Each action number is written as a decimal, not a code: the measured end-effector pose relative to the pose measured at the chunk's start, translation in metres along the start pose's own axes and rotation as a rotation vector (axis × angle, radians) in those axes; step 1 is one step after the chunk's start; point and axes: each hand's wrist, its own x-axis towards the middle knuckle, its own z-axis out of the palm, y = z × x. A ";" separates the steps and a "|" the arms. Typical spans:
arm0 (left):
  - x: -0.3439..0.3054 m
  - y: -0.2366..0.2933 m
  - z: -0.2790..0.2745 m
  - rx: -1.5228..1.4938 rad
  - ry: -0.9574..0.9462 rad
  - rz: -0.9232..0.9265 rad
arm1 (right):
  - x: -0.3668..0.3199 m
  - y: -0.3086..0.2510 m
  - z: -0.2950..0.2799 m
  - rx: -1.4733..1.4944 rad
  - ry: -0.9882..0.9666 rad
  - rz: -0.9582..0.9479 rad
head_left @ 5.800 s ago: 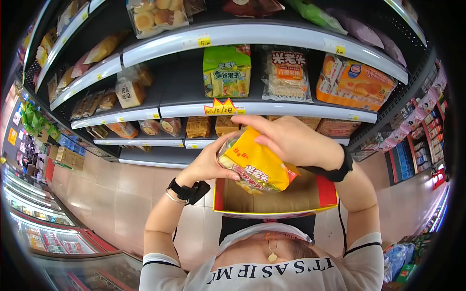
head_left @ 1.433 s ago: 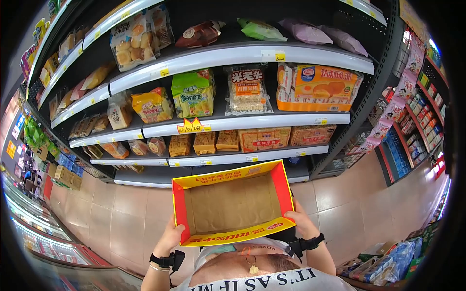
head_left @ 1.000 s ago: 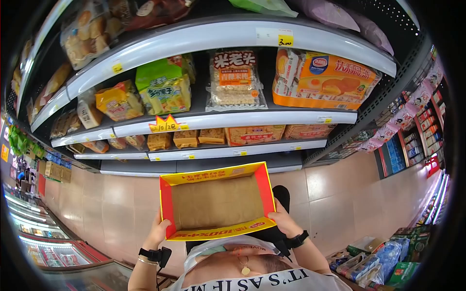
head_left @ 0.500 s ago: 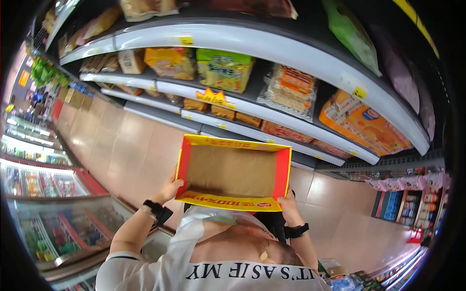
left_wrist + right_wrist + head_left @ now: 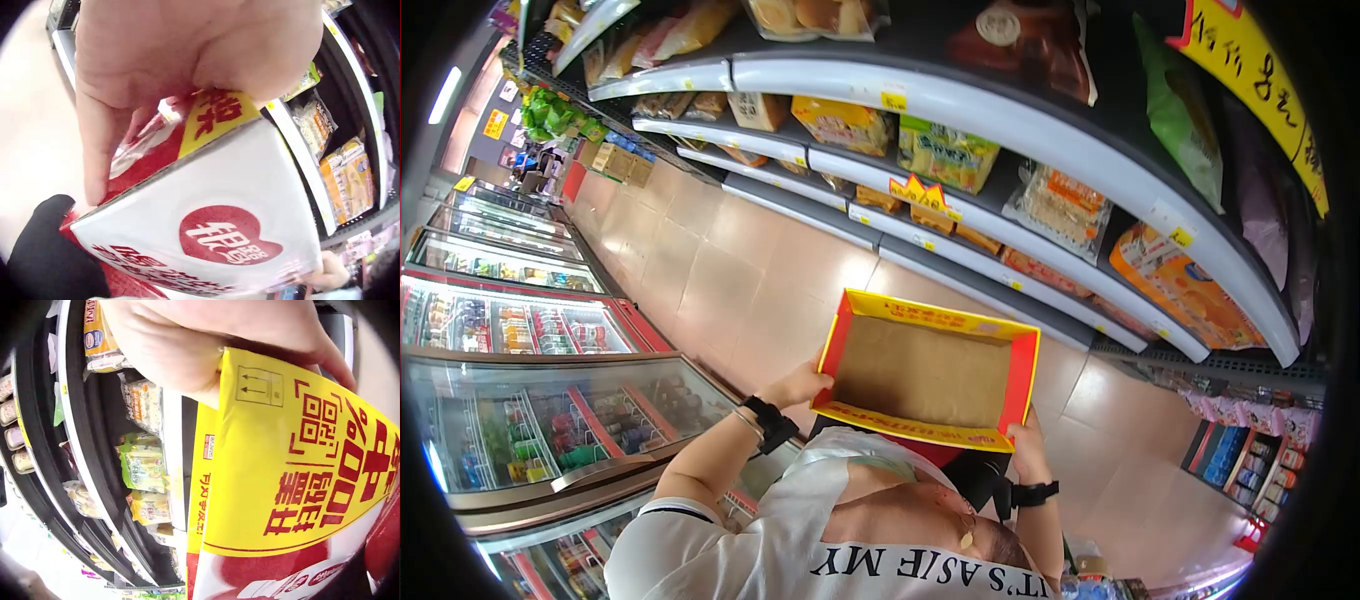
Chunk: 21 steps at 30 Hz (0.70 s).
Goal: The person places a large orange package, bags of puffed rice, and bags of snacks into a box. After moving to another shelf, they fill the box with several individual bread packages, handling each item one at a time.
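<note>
My two hands hold an open cardboard box (image 5: 930,365), yellow and red outside with bare brown board inside, in front of my body. Nothing lies on its visible floor. The left hand (image 5: 803,383) grips its left end, thumb over the rim. At the near right corner the right hand (image 5: 1028,452) grips it the same way. In the left wrist view the left hand (image 5: 194,47) curls over the edge above a white printed side (image 5: 187,219). The right wrist view shows the right hand (image 5: 181,347) at a corner beside a yellow printed panel (image 5: 269,456).
Store shelves (image 5: 1000,120) rise ahead, carrying a yellow snack bag (image 5: 840,122), a green snack bag (image 5: 948,153), rice sticks (image 5: 1060,208) and an orange pack (image 5: 1185,285). Glass-topped freezers (image 5: 550,420) line the left. Tiled floor (image 5: 730,260) runs between.
The yellow snack bag, earlier in my hands, now stands on the shelf. Both hands have since taken hold of the box and lifted it. The view has swung left, bringing more freezers into sight.
</note>
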 end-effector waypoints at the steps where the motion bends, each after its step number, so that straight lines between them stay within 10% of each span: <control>1: 0.002 -0.004 -0.003 0.029 0.003 -0.084 | 0.002 0.006 0.000 0.000 0.015 0.025; 5: -0.010 -0.021 -0.017 -0.135 -0.003 -0.153 | 0.033 0.020 0.000 0.480 -0.163 0.150; 9: -0.027 -0.087 -0.037 -0.339 0.056 -0.228 | 0.073 0.070 -0.014 0.282 -0.088 0.406; 11: -0.035 -0.096 -0.038 -0.595 0.318 -0.141 | 0.088 0.094 -0.010 -0.496 -0.094 0.544; 14: -0.047 -0.131 -0.068 -0.861 0.373 -0.299 | 0.090 0.157 -0.012 -0.792 -0.186 0.306; 21: -0.097 -0.174 -0.067 -1.126 0.595 -0.497 | 0.099 0.209 0.048 -1.300 -0.248 0.453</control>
